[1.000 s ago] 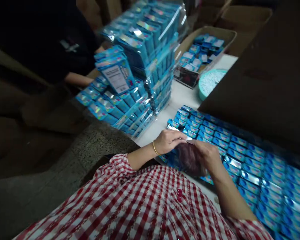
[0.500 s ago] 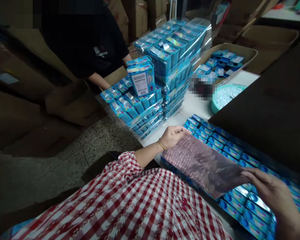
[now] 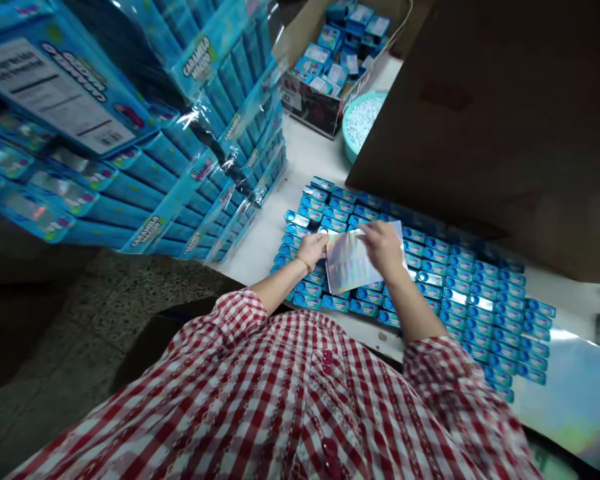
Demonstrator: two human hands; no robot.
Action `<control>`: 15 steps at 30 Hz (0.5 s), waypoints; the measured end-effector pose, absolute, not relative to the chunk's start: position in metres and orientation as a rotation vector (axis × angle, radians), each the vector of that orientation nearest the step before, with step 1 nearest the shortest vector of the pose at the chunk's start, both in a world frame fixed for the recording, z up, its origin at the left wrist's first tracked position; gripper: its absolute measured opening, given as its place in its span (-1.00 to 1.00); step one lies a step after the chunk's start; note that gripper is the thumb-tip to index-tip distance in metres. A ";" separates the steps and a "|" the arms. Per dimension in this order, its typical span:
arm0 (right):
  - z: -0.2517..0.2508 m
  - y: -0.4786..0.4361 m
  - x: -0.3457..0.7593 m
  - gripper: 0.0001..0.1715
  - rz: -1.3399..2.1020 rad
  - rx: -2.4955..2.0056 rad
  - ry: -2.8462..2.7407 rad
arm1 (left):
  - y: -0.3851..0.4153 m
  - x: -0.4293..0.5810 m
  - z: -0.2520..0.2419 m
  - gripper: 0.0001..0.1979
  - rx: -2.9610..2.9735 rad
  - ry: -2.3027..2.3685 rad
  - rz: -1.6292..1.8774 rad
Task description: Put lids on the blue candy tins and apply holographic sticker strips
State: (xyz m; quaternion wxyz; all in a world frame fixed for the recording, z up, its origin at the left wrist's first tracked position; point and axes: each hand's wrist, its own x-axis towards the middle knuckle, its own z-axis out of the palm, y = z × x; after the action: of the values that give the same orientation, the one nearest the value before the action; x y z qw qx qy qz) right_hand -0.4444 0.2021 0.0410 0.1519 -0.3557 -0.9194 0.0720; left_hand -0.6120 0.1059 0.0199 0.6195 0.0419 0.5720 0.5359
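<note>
one shiny sheet (image 3: 344, 267) is held above rows of small blue boxes (image 3: 460, 293), near the front edge of the counter (image 3: 267, 227). the fingers of the left hand (image 3: 313, 251) are closed, pinching its left edge. the right hand (image 3: 383, 248) bends over the sheet's upper right part with its fingers curled; they are blurred, and i cannot tell whether they grip it or only touch it. the sheet hides the boxes beneath. a large brown board (image 3: 480, 133) covers part of the green bowl (image 3: 349, 137), and the wrapped stack (image 3: 145, 200) by the counter's left end is cut off.
</note>
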 end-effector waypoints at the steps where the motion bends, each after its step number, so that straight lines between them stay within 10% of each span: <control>1: 0.036 0.192 -0.461 -0.62 0.242 -0.937 -2.680 | 0.105 -0.611 0.020 -0.79 0.089 1.283 1.243; 15: -0.005 0.158 -0.478 -0.62 0.382 -0.707 -2.825 | 0.100 -0.611 -0.004 -0.80 0.016 1.206 1.272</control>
State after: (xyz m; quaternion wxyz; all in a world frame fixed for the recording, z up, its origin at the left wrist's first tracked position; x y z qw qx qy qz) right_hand -0.4785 0.1582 -0.0054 0.1022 -0.2396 -0.9568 0.1294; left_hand -0.6105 0.0997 -0.0041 0.6399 0.0070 0.5289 0.5574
